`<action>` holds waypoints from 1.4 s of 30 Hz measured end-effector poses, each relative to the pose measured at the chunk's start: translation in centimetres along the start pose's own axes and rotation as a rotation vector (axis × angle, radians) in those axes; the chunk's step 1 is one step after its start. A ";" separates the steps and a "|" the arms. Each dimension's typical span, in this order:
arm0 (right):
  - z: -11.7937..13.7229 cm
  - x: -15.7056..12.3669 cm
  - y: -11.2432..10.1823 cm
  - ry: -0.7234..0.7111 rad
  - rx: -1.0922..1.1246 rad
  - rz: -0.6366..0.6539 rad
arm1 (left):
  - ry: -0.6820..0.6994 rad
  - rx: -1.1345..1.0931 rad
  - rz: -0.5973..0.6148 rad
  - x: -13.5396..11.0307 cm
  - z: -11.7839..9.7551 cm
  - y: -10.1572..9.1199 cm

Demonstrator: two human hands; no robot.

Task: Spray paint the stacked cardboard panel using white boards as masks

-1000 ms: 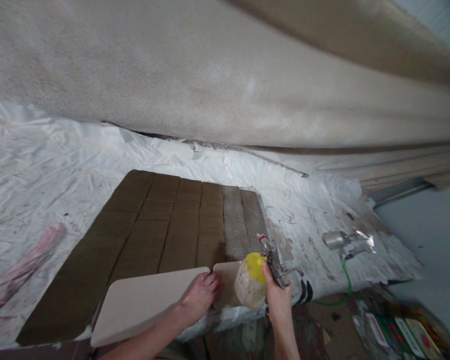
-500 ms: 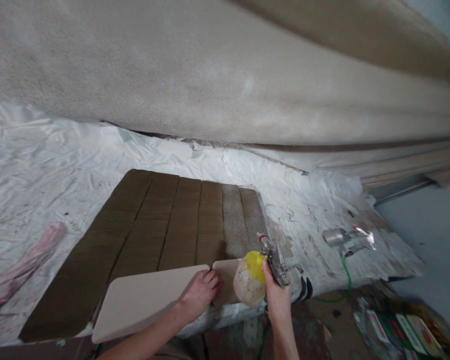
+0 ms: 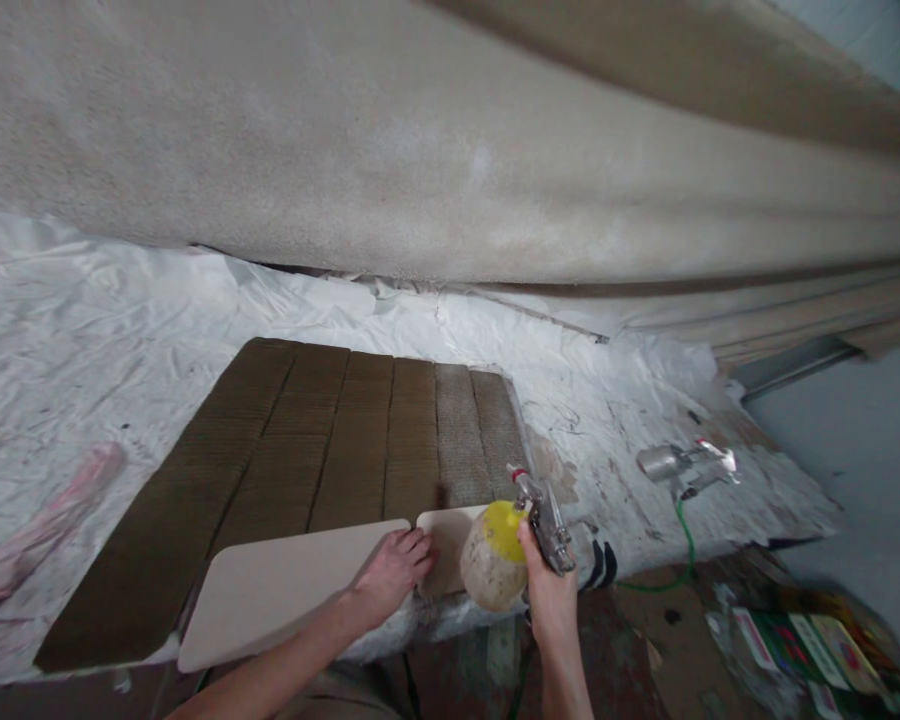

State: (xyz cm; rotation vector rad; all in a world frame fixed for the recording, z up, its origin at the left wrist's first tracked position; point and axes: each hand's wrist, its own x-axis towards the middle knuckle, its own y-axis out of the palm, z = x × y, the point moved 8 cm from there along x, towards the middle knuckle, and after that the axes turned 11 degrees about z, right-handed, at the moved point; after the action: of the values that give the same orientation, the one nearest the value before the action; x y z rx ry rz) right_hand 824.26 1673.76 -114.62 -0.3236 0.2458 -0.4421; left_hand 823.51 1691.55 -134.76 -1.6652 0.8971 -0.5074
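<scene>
In my right hand (image 3: pixel 551 590) is a metal spray gun (image 3: pixel 546 525) with a cloudy, stained paint cup and yellow lid (image 3: pixel 495 555); its red-ringed nozzle points away from me. My left hand (image 3: pixel 397 570) has its fingers bent over the right end of a long beige board (image 3: pixel 285 590), at the gap beside a shorter beige board (image 3: pixel 439 560). The cup partly hides the shorter board. Both boards overlap the near side of several brown ribbed panels (image 3: pixel 352 440). Two panels at the right (image 3: pixel 461 430) look greyer and speckled.
Wrinkled white plastic sheeting (image 3: pixel 157 310) covers the work surface, with a beige cloth (image 3: pixel 345 150) hanging behind. A second spray gun (image 3: pixel 686 468) with a green hose (image 3: pixel 686 545) lies at right. Pink crumpled plastic (image 3: pixel 60 520) lies at left. Colourful packaging (image 3: pixel 802 645) sits low right.
The view has shifted slightly, so both hands and the spray gun appear a little further left. Both hands keep their holds; the boards and panels look unchanged.
</scene>
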 end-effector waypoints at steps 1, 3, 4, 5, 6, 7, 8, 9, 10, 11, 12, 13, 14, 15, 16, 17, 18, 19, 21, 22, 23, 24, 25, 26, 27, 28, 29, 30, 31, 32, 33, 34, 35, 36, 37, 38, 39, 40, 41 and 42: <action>0.1 -0.1 -0.3 -0.021 -0.008 -0.007 | 0.003 0.000 -0.009 0.0 0.0 -0.3; -0.1 -0.1 -1.0 -0.064 -0.020 -0.025 | 0.009 -0.001 -0.016 -0.1 0.1 -0.7; -0.3 -0.1 -1.3 -0.073 -0.019 -0.035 | 0.010 -0.003 -0.010 -0.1 0.1 -0.7; -0.6 -0.1 -1.7 -0.074 -0.014 -0.045 | 0.010 -0.005 0.002 -0.1 0.2 -0.7; -1.0 -0.1 -2.0 -0.070 -0.009 -0.056 | 0.013 -0.005 0.014 -0.1 0.2 -0.6; -1.3 -0.2 -2.4 -0.063 -0.002 -0.071 | 0.014 -0.004 0.024 -0.1 0.3 -0.5; -1.5 -0.3 -2.7 -0.050 0.002 -0.083 | 0.012 -0.002 0.027 -0.1 0.3 -0.4; -1.7 -0.5 -3.0 -0.037 0.004 -0.096 | 0.009 0.001 0.024 -0.1 0.4 -0.3; -1.7 -0.7 -3.2 -0.027 0.003 -0.102 | 0.003 0.005 0.018 -0.1 0.5 -0.3; -1.7 -1.0 -3.3 -0.018 0.002 -0.100 | -0.003 0.010 0.011 -0.2 0.6 -0.3; -1.6 -1.4 -3.2 -0.012 0.003 -0.092 | -0.006 0.014 0.007 -0.2 0.6 -0.4; -1.5 -1.7 -3.2 -0.005 0.005 -0.081 | -0.007 0.019 0.006 -0.2 0.7 -0.4; -1.4 -2.1 -3.0 0.003 0.006 -0.065 | -0.006 0.024 0.009 -0.3 0.7 -0.5; -1.5 -2.5 -2.9 0.012 0.009 -0.052 | -0.003 0.027 0.013 -0.4 0.7 -0.6; -1.7 -2.8 -2.8 0.025 0.012 -0.040 | 0.000 0.029 0.016 -0.4 0.7 -0.7; -2.1 -3.1 -2.9 0.041 0.017 -0.036 | 0.003 0.030 0.016 -0.5 0.8 -0.8; -2.6 -3.4 -2.9 0.059 0.023 -0.031 | 0.002 0.030 0.015 -0.5 0.8 -0.8; -3.3 -3.6 -3.1 0.076 0.030 -0.030 | -0.001 0.029 0.013 -0.5 0.9 -0.9; -4.6 -3.9 -3.7 0.095 0.049 -0.044 | -0.007 0.031 0.007 -0.5 1.1 -0.8; -5.1 -4.0 -4.1 0.093 0.054 -0.055 | -0.013 0.033 0.004 -0.5 1.2 -0.7; -5.6 -4.1 -4.5 0.084 0.055 -0.069 | -0.016 0.036 0.001 -0.5 1.2 -0.7; -5.9 -4.2 -4.9 0.071 0.053 -0.079 | -0.018 0.040 -0.001 -0.5 1.3 -0.6; -6.0 -4.3 -5.3 0.058 0.047 -0.087 | -0.019 0.044 -0.002 -0.5 1.4 -0.6; -6.1 -4.5 -5.6 0.051 0.040 -0.092 | -0.021 0.049 -0.001 -0.4 1.4 -0.6; -6.1 -4.7 -5.8 0.050 0.031 -0.096 | -0.023 0.054 0.001 -0.4 1.5 -0.6; -6.0 -4.9 -5.9 0.054 0.021 -0.093 | -0.024 0.059 0.003 -0.4 1.6 -0.6; -5.9 -5.2 -6.0 0.057 0.012 -0.087 | -0.028 0.063 0.005 -0.4 1.6 -0.6; -5.8 -5.5 -5.9 0.057 0.007 -0.076 | -0.032 0.066 0.005 -0.5 1.7 -0.7; -5.7 -5.8 -5.8 0.053 0.005 -0.062 | -0.035 0.066 0.004 -0.5 1.8 -0.7; -5.6 -6.1 -5.5 0.047 0.006 -0.041 | -0.037 0.064 0.004 -0.5 1.9 -0.8; -5.7 -6.4 -5.3 0.041 0.009 -0.014 | -0.040 0.061 0.005 -0.5 2.0 -0.8; -5.9 -6.8 -5.1 0.039 0.015 0.008 | -0.043 0.060 0.008 -0.5 2.1 -0.8; -6.2 -7.1 -4.9 0.043 0.021 0.026 | -0.046 0.059 0.014 -0.5 2.2 -0.9; -6.5 -7.4 -4.8 0.052 0.026 0.038 | -0.050 0.060 0.021 -0.6 2.3 -0.9; -6.9 -7.7 -4.9 0.061 0.036 0.037 | -0.057 0.060 0.027 -0.6 2.4 -0.9; -7.3 -7.9 -5.1 0.068 0.052 0.028 | -0.062 0.060 0.033 -0.6 2.5 -1.0; -7.6 -8.2 -5.4 0.070 0.067 0.013 | -0.068 0.058 0.038 -0.6 2.6 -1.1; -7.8 -8.4 -5.8 0.069 0.076 -0.004 | -0.072 0.055 0.045 -0.6 2.6 -1.2; -7.9 -8.6 -6.2 0.063 0.075 -0.022 | -0.073 0.051 0.053 -0.7 2.7 -1.2; -7.9 -8.8 -6.8 0.054 0.063 -0.040 | -0.073 0.048 0.059 -0.7 2.7 -1.3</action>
State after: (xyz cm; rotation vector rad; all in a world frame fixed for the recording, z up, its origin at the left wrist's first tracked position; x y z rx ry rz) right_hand 811.67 1669.97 -118.04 -0.2551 0.2781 -0.4972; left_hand 825.45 1693.88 -134.23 -1.5989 0.8715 -0.4222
